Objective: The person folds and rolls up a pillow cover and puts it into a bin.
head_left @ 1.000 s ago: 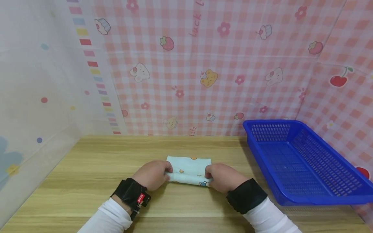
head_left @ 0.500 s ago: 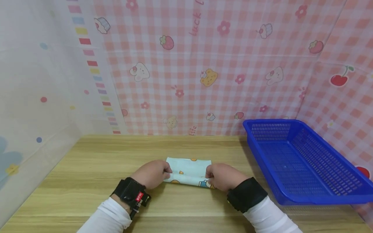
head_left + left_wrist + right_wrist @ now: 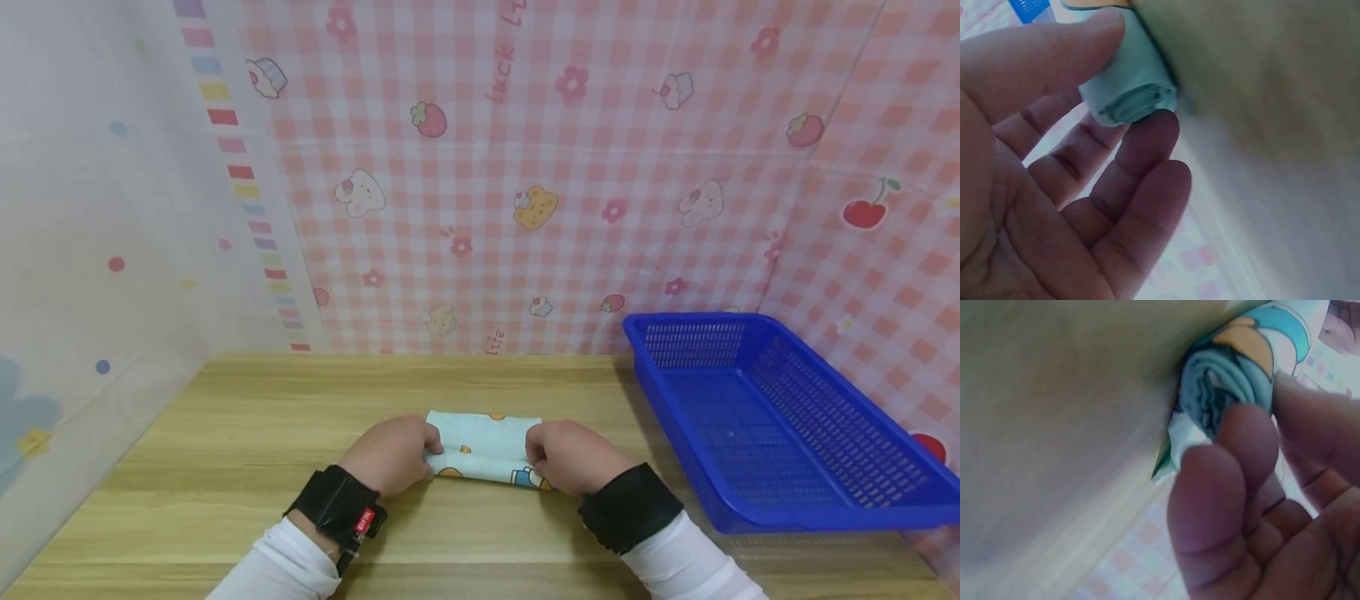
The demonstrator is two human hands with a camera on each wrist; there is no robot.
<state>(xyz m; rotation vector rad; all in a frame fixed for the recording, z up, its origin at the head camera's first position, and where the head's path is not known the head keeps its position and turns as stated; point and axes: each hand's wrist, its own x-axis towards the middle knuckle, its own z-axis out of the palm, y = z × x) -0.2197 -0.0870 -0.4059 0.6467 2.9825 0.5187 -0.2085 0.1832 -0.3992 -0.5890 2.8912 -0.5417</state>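
A pale mint cloth (image 3: 487,429) with orange and blue prints lies on the table, its near part rolled into a tube and its far part flat. At the left end, my left hand (image 3: 393,457) pinches the roll; in the left wrist view the thumb lies over the rolled cloth (image 3: 1132,75) with fingertips at its end. My right hand (image 3: 573,457) pinches the opposite end. Seen in the right wrist view, spiral layers show at that end of the rolled cloth (image 3: 1229,381), and a loose flap hangs beyond. Some fingers are hidden in the head view.
A blue plastic basket (image 3: 712,492) with perforated walls stands on the wooden table (image 3: 480,542) to the right. Behind the table hangs a pink checked backdrop (image 3: 465,183); a white sheet (image 3: 112,208) borders the left side.
The roll has turned slightly between both hands, so larger orange and blue prints show on its near face. Both hands keep their places at its ends. The head view has tilted a little.
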